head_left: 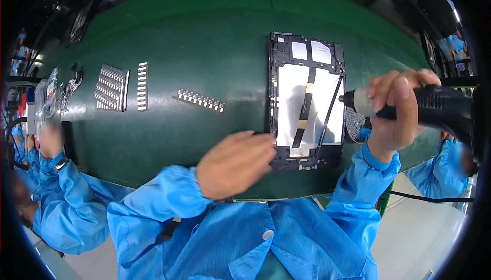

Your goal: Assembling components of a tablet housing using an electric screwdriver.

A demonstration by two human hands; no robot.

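An opened tablet (pixel 332 111), with a black frame, silver inner plates and dark flex cables, lies on the green bench in front of me. My right hand (pixel 401 101) is closed round a black electric screwdriver (pixel 440 107) with a pale collar. The driver is tilted nearly flat, its dark tip pointing left at the tablet's right edge; whether it touches cannot be told. At the tablet's lower left edge is my left hand (pixel 235 165), back up, slightly blurred, fingers stretched toward the frame. No object shows in it, though its palm side is hidden.
Strips of small parts (pixel 199 101) lie left of the tablet, with a single strip (pixel 142 86) and a stack of strips (pixel 111 88) farther left. Beyond sit loose cables (pixel 71 85). A dish of small pieces (pixel 355 124) is under my right wrist. Co-workers sit at both sides.
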